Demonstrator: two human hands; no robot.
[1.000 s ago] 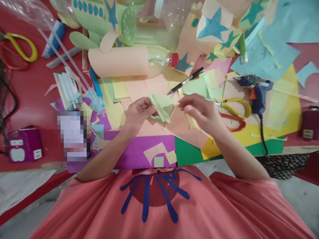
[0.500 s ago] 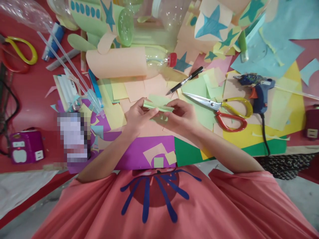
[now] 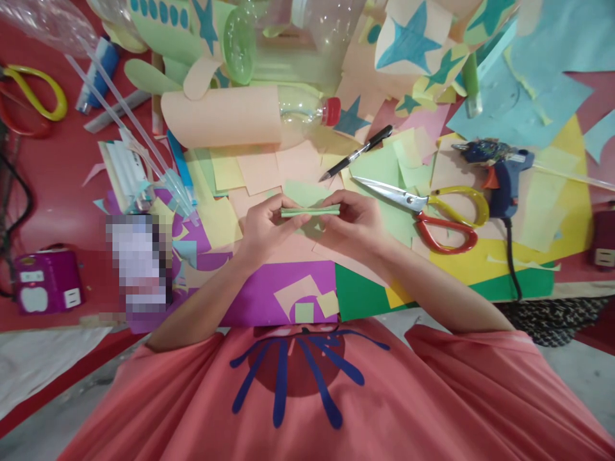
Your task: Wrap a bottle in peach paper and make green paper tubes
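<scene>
A folded strip of light green paper (image 3: 310, 212) is held level between my two hands, in the middle of the head view. My left hand (image 3: 269, 224) pinches its left end between thumb and fingers. The right end is gripped the same way by my right hand (image 3: 355, 218). Scattered paper sheets lie beneath. Just beyond my right hand are scissors (image 3: 418, 203) with yellow and red handles, their blades apart, and a black pen (image 3: 358, 153). A plastic bottle (image 3: 300, 114) with a red cap, wrapped in peach paper (image 3: 221, 118), lies farther back.
At right rests a blue glue gun (image 3: 504, 176) with its cord. Paper pieces with blue stars (image 3: 408, 38) lie at the back. Clear straws (image 3: 139, 128), a blurred-out phone (image 3: 139, 262), a purple box (image 3: 50, 280) and more scissors (image 3: 36, 93) are on the left.
The green paper has turned from slightly slanted to level and looks thinner, more edge-on. Both hands have shifted slightly and still hold its ends.
</scene>
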